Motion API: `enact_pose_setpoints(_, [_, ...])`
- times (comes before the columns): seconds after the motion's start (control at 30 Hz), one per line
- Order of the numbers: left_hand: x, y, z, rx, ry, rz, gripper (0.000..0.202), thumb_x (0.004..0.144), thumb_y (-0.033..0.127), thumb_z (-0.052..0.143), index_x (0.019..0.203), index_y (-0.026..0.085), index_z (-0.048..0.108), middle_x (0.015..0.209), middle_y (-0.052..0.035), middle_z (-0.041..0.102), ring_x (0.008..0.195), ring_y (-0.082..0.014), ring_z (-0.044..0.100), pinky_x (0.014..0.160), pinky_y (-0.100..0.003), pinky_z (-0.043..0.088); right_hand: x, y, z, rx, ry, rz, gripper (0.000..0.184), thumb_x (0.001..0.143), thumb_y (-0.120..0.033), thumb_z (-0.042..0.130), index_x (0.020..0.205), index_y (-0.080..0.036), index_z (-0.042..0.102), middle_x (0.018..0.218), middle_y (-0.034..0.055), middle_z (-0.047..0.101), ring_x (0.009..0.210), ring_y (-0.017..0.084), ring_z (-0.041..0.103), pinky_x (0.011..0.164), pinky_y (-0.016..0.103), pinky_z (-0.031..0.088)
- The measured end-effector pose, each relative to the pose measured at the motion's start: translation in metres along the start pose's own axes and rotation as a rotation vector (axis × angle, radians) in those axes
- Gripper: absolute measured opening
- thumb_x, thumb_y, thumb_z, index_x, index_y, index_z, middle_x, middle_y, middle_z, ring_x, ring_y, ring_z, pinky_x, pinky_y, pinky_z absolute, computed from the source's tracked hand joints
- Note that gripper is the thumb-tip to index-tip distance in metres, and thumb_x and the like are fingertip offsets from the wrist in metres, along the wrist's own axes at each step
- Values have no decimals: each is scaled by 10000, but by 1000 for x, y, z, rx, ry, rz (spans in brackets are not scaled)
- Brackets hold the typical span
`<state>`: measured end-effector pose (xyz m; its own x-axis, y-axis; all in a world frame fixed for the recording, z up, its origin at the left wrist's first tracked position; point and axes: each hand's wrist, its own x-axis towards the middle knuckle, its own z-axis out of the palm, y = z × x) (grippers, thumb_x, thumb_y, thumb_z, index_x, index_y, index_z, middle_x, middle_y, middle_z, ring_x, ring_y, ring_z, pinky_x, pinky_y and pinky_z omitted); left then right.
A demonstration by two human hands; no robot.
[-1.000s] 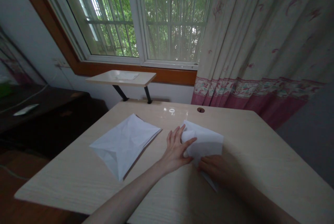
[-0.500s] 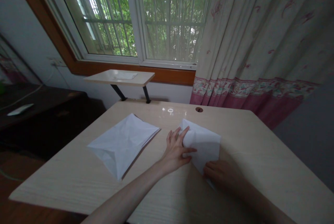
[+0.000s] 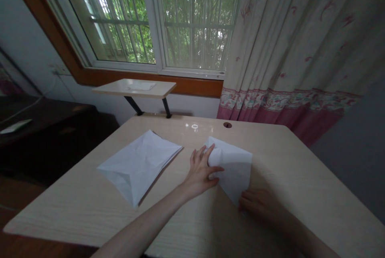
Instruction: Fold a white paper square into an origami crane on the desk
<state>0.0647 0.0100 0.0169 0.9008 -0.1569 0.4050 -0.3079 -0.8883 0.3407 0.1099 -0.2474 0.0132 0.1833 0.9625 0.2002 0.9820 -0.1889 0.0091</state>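
Observation:
A folded white paper sheet (image 3: 236, 165) lies on the light wooden table (image 3: 294, 177), right of centre. My left hand (image 3: 201, 169) rests flat on the sheet's left edge, fingers stretched out and thumb laid over the paper. My right hand (image 3: 260, 204) presses on the sheet's near corner with its fingers curled down; whether it pinches the paper is not clear. To the left lies a stack of creased white paper sheets (image 3: 140, 163), touched by neither hand.
A small raised shelf (image 3: 135, 88) with a paper on it stands at the table's far edge under the window. A cable hole (image 3: 227, 124) sits near the far edge. A patterned curtain (image 3: 300, 49) hangs right. A dark cabinet (image 3: 45, 129) stands left.
My right hand has slid toward me along the folded sheet to its near corner. My left hand has stayed on the sheet's left edge. The view has shifted slightly.

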Motion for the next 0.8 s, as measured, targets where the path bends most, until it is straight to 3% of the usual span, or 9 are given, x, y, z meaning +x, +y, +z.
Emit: enact_pose_setpoints(0.8, [0,-1,2,-22,1,-27,448,654,251,806,1051,417,683,1556,59,52,1371,-385,122,1070,-612,53,-13,-15,-19,88,-91,66,220,949,-154,398,808,-220,554,748,-11,635,636,138,575,551,258,358])
